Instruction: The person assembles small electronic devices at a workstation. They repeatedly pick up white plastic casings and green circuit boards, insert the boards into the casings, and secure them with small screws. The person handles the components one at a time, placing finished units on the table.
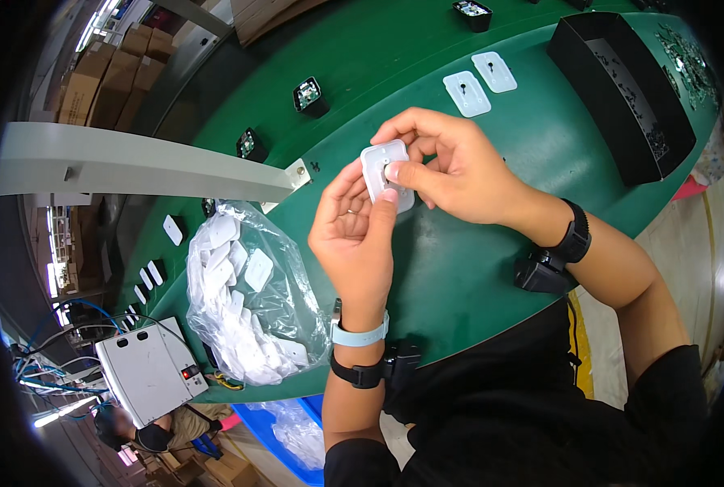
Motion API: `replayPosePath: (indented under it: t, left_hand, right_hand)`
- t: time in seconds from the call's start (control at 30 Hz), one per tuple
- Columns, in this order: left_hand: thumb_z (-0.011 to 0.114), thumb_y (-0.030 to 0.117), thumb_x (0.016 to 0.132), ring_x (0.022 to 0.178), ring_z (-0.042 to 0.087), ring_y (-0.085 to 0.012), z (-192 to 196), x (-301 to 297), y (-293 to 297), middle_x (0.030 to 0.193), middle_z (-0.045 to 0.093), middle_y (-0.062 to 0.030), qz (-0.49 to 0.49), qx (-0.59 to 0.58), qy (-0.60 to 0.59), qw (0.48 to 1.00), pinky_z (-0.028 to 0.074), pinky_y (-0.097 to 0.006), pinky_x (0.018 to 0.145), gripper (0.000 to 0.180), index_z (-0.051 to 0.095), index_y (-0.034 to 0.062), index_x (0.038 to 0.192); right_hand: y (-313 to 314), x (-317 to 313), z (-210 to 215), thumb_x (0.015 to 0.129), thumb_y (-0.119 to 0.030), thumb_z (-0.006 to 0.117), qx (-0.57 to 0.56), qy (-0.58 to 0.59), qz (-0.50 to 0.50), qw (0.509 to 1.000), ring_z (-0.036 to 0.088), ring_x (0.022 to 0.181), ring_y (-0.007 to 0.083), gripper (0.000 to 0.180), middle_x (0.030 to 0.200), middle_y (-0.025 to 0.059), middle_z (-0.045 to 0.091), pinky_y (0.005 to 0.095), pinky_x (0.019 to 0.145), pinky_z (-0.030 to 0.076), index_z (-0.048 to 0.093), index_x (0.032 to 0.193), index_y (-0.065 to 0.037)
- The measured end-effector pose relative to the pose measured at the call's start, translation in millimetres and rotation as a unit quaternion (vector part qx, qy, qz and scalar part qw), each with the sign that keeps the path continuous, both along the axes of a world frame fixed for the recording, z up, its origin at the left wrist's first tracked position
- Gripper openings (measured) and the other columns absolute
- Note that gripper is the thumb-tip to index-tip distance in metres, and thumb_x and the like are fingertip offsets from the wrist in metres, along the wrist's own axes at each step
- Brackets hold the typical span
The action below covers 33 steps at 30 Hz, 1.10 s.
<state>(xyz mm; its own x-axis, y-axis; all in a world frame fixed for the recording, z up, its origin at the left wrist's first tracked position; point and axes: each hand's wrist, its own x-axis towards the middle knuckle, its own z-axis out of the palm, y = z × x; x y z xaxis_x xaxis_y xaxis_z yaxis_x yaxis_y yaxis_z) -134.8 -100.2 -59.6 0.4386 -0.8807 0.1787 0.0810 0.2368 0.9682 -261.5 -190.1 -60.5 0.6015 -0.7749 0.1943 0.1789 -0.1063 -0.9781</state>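
Note:
A white plastic cover [376, 166], a rounded rectangle, is held up over the green table between my two hands. My left hand [355, 215] grips its lower end, thumb pressed on the face. My right hand [451, 166] has its fingers behind the upper edge and its thumb on the middle of the cover. Whatever lies under that thumb is hidden. Beyond my hands, two similar covers, a nearer one [467, 93] and a farther one [494, 72], lie flat with small dark parts on them.
A clear bag of white covers [240, 300] stands at left beside a grey metal post [143, 162]. A black tray [622, 97] with small dark parts is at right. Black boxes [309, 96] sit along the far green strip. A grey machine [152, 369] stands lower left, a person [155, 434] beyond.

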Motion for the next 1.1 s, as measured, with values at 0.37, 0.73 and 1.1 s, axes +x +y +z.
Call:
replayPosePath:
  t: [0.37, 0.73, 1.1]
  left_hand:
    - [0.063, -0.005, 0.092, 0.104, 0.065, -0.0187, -6.1, -0.9, 3.3, 0.115, 0.066, -0.0153, 0.005, 0.02, 0.028, 0.999, 0.053, -0.031, 0.091, 0.034, 0.057, -0.0072, 0.126]
    - [0.06, -0.008, 0.087, 0.107, 0.064, -0.0217, 7.8, 20.6, 3.4, 0.118, 0.062, -0.0139, -0.146, 0.032, 0.316, 0.937, 0.052, -0.037, 0.094, 0.036, 0.048, 0.0069, 0.118]
    - [0.067, -0.002, 0.075, 0.097, 0.065, -0.0333, 43.8, 308.9, -1.2, 0.107, 0.065, -0.0194, 0.151, 0.249, -0.571, 0.767, 0.053, -0.041, 0.086, 0.046, 0.061, 0.0049, 0.121]
  right_hand:
    - [1.0, -7.1, 10.3, 0.091, -0.002, 0.063, 0.123, 0.013, 0.085, 0.989, 0.061, 0.08, 0.0073, 0.022, 0.096, 0.0043, 0.064, 0.0223, 0.062, 0.053, 0.052, 0.11, -0.003]
    - [-11.2, -2.1, -0.8, 0.08, -0.005, 0.079, 0.101, -0.115, 0.211, 0.965, 0.052, 0.126, 0.0184, 0.065, 0.133, 0.0089, 0.056, 0.0347, 0.108, 0.041, 0.049, 0.137, -0.002]
    - [-15.1, -12.0, 22.6, 0.092, -0.026, 0.072, 0.211, -0.253, 0.206, 0.922, 0.064, 0.115, 0.0297, 0.065, 0.124, 0.0106, 0.061, 0.0423, 0.094, 0.056, 0.042, 0.144, -0.002]
